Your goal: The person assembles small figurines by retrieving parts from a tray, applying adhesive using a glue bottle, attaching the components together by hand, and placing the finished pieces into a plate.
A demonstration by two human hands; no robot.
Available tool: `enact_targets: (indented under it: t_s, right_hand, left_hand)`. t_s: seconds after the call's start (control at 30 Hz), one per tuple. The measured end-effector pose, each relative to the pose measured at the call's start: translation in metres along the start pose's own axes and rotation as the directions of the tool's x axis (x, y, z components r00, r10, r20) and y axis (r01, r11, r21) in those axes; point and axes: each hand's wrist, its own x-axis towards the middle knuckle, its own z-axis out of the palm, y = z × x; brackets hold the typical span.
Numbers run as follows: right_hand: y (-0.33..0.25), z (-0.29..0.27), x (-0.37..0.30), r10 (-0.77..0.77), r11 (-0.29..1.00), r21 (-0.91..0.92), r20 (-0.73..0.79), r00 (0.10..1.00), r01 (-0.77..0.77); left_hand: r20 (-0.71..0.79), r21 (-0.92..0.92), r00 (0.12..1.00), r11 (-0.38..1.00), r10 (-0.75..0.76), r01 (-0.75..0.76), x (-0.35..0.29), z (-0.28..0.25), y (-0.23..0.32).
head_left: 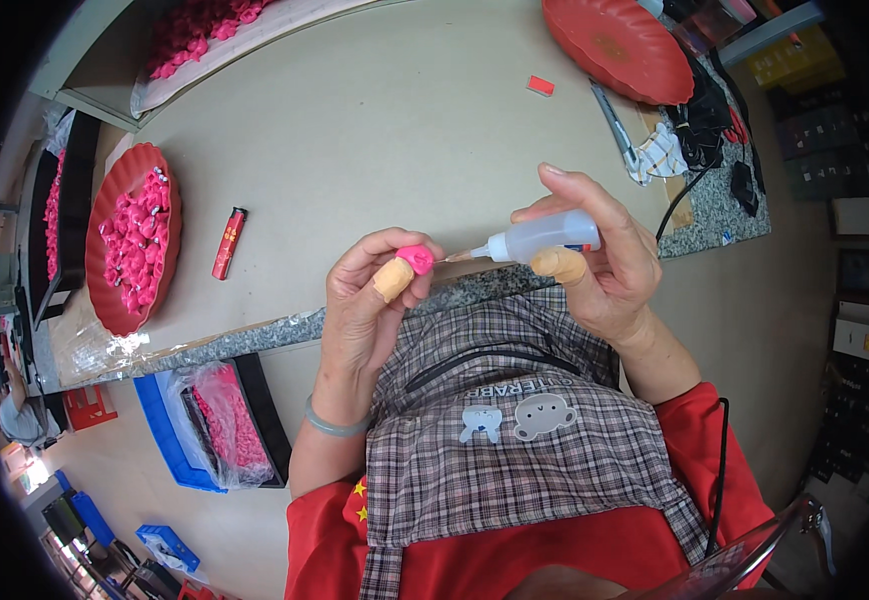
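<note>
In the head view, the left hand [360,290] pinches a small, rounded pink piece [416,259] between thumb and fingertips, the fingers drawn in close around it. The piece has a smooth, slightly glossy surface and sits just above the near edge of the table. A beige, matte covering [392,280] sleeves the left thumb.

The right hand [617,258] holds a squeeze bottle [545,238] on its side, fingers wrapped along its soft-looking, translucent body. Its white shoulder tapers to a thin nozzle [468,255] aimed at the pink piece — whether the tip touches it, I cannot tell. The right thumb wears a similar beige covering [561,264].

The table [355,150] has a flat, dull grey-beige top and a speckled, stone-like edge [235,347]. At left stands a fluted red bowl [105,292] heaped with lumpy pink pieces [138,240]; near it lies a slim red stick [227,245] with a black end. A scalloped red dish [610,45] sits at the far right, beside a slender cutter [615,125] and a crumpled checked cloth [660,153]. Below the table, crinkled clear film and pink bits [230,425] fill a black tray [263,415] in a blue one [163,425].
</note>
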Motion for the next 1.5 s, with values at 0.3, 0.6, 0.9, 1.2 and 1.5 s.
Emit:
enact_targets:
  t_s: [0.3, 0.6, 0.9, 1.2, 1.5]
  right_hand:
    - [-0.0005, 0.0002, 0.0004, -0.022, 1.000, -0.022, 0.004, 1.000, 0.022]
    - [-0.0005, 0.0009, 0.0015, -0.037, 0.998, -0.041, 0.007, 0.999, 0.037]
    - [0.0027, 0.0031, -0.0011, -0.024, 0.999, -0.038, -0.015, 1.000, 0.024]
    - [0.0040, 0.0011, -0.0002, -0.003, 0.999, -0.034, 0.039, 0.999, 0.004]
    - [0.0060, 0.0013, 0.0005, -0.020, 1.000, 0.000, 0.016, 1.000, 0.020]
  left_hand:
    - [0.027, -0.090, 1.000, 0.996, 0.003, 0.000, 0.0022, -0.0027, -0.0005]
    - [0.008, -0.004, 1.000, 1.000, 0.005, -0.005, 0.0011, -0.0005, 0.0013]
    - [0.030, -0.025, 0.999, 0.999, -0.020, 0.021, 0.0007, -0.0024, -0.0013]
    - [0.066, -0.114, 0.998, 0.993, -0.017, 0.025, 0.0029, -0.0044, -0.0022]
    - [0.007, 0.002, 0.991, 0.991, -0.132, 0.132, -0.0009, -0.0036, 0.0005]
